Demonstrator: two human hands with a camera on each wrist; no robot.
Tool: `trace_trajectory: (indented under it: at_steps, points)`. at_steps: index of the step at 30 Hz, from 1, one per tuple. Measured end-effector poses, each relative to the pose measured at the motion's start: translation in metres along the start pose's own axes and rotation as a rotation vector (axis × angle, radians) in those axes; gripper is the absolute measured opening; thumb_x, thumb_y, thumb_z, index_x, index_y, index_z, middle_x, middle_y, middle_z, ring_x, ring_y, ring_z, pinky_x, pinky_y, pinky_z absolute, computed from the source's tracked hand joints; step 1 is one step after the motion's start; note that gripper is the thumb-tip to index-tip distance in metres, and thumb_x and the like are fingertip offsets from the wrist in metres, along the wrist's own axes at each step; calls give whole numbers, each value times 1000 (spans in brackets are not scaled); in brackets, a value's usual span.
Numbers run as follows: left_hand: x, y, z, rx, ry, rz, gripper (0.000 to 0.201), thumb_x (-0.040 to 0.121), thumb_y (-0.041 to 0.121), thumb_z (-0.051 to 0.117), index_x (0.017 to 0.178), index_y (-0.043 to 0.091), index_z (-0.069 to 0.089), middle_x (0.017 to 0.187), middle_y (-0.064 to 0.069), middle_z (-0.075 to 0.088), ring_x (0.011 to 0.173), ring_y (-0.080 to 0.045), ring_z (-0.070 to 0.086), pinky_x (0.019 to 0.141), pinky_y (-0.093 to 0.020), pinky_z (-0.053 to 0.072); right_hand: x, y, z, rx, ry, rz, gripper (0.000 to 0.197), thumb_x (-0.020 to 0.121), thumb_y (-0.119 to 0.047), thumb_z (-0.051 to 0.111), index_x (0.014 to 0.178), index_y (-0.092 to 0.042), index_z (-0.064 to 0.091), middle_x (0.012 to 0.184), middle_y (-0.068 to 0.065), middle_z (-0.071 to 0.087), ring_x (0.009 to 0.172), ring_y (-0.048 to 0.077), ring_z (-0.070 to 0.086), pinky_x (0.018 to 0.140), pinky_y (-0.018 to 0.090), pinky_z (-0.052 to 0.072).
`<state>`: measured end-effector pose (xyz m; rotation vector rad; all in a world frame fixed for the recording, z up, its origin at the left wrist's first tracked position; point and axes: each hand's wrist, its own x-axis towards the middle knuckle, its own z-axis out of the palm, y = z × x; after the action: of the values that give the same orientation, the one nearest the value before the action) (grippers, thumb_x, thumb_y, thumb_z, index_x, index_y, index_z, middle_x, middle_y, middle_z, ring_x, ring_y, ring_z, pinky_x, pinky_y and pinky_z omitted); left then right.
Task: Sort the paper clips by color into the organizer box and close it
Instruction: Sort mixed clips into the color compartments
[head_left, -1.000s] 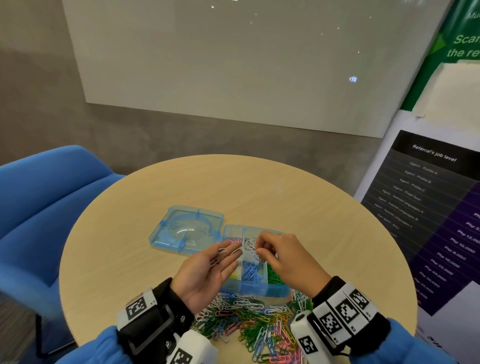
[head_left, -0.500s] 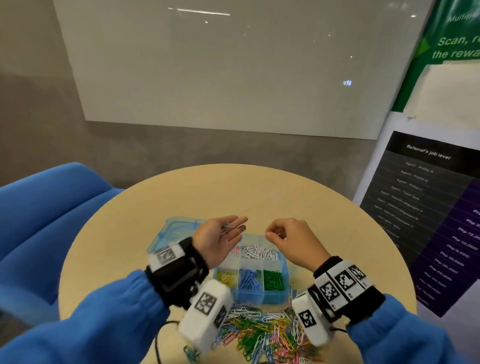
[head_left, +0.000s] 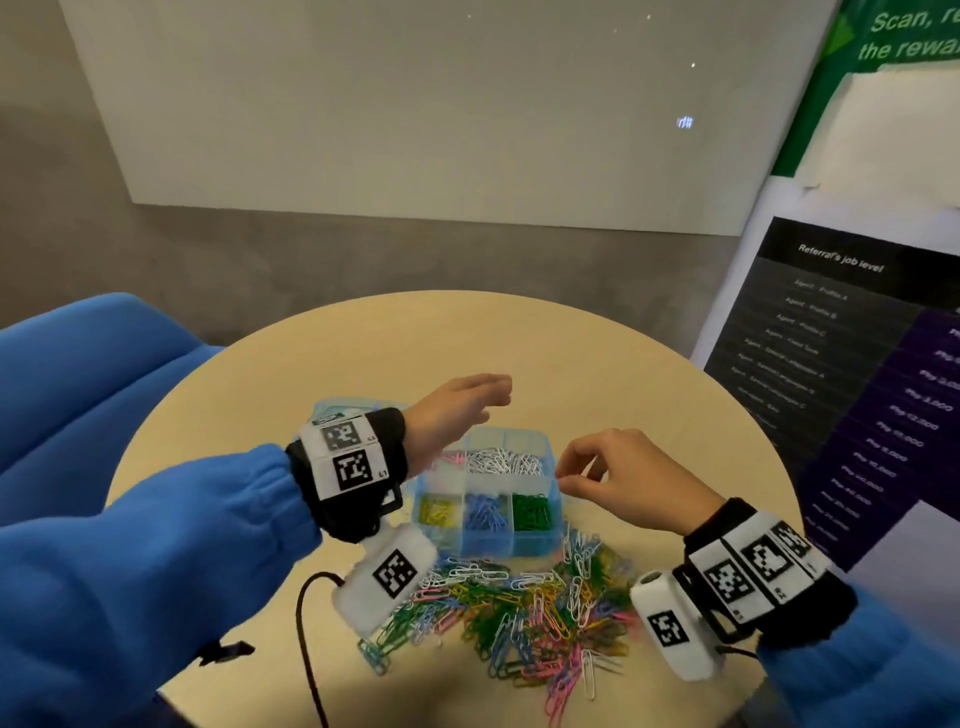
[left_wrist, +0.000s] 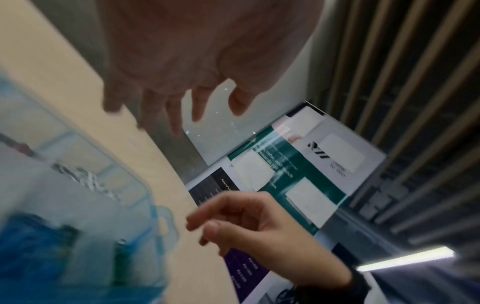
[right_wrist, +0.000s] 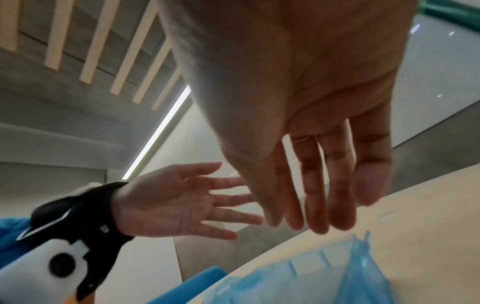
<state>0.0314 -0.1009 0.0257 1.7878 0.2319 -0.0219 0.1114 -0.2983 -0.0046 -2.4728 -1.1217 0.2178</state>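
A: What fills the frame, going from the biggest thing down?

B: A round, light wood table (head_left: 363, 364) takes up the middle of the head view, with a blue chair (head_left: 88, 374) at the left edge and printed posters (head_left: 857, 364) on the right.

A: And the organizer box?

B: The clear blue organizer box (head_left: 519, 543) sits open at the centre of the table. Its lid (head_left: 332, 410) lies flat to the left of it, mostly hidden behind the left wrist. The upper row holds pink clips on the left and white clips beside them; the lower row holds yellow, blue and green, left to right.

A: Where are the unsorted ones?

B: A loose pile of paper clips (head_left: 519, 613) in mixed colours spreads over the table just below the box, in the lower centre of the frame.

A: What are the hands doing?

B: The left hand (head_left: 457, 410) hovers above the upper left part of the box, fingers spread and nearly straight, palm bare, holding nothing; the right wrist view shows this plainly. The right hand (head_left: 618, 478) hangs over the right edge of the box, fingers loosely bent, thumb and forefinger tips close together. Whether a clip sits between them cannot be told.
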Motion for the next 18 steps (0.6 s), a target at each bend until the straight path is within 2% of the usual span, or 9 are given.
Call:
trace_trajectory:
  at_steps: [2, 4, 7, 9, 12, 15, 18]
  points:
    - [-17, -10, -8, 110, -51, 60, 31, 103, 26, 43, 129, 19, 56, 126, 3, 63, 117, -17, 58, 95, -32, 44, -11, 6, 3, -42, -76, -30, 7, 89, -29, 66, 95, -26, 69, 94, -13, 67, 79, 3, 62, 64, 14, 43]
    - [-34, -24, -14, 234, -94, 104, 26, 102, 22, 43, 121, 20, 61, 115, 6, 67, 102, -12, 65, 83, -26, 50, -22, 11, 6, -66, -128, -68, 9, 87, -25, 69, 96, -26, 69, 93, -15, 66, 81, 3, 62, 67, 16, 47]
    - [-58, -45, -19, 501, -125, 177, 21, 100, 26, 49, 114, 25, 64, 106, 10, 68, 90, -9, 64, 74, -19, 50, -37, 18, 13, -60, -201, -129, 19, 83, -26, 74, 101, -29, 71, 95, -19, 65, 89, -2, 60, 74, 15, 49]
    - [-68, -58, -20, 701, -128, 214, 18, 98, 28, 53, 111, 28, 65, 104, 13, 66, 85, -4, 62, 69, -15, 47, -43, 21, 20, -69, -241, -172, 32, 79, -30, 77, 110, -33, 69, 107, -20, 67, 99, -5, 58, 86, 17, 47]
    - [-78, -72, -19, 924, -158, 251, 17, 95, 35, 55, 111, 37, 62, 98, 20, 62, 80, -2, 59, 73, -26, 50, -49, 20, 31, -146, -303, -233, 57, 74, -37, 79, 127, -35, 59, 128, -19, 59, 117, -1, 51, 102, 25, 41]
    - [-85, -80, -10, 969, -205, 222, 18, 94, 40, 55, 111, 41, 60, 91, 24, 62, 73, 4, 57, 68, -20, 46, -51, 16, 38, -276, -371, -227, 76, 74, -40, 78, 140, -37, 43, 137, -19, 49, 122, 4, 46, 102, 29, 42]
    - [-91, -80, 6, 879, -325, 201, 17, 93, 40, 57, 109, 39, 63, 86, 21, 65, 65, 7, 58, 63, -13, 42, -46, 12, 40, -359, -393, -220, 80, 76, -42, 76, 145, -38, 36, 137, -15, 49, 121, 8, 47, 98, 29, 43]
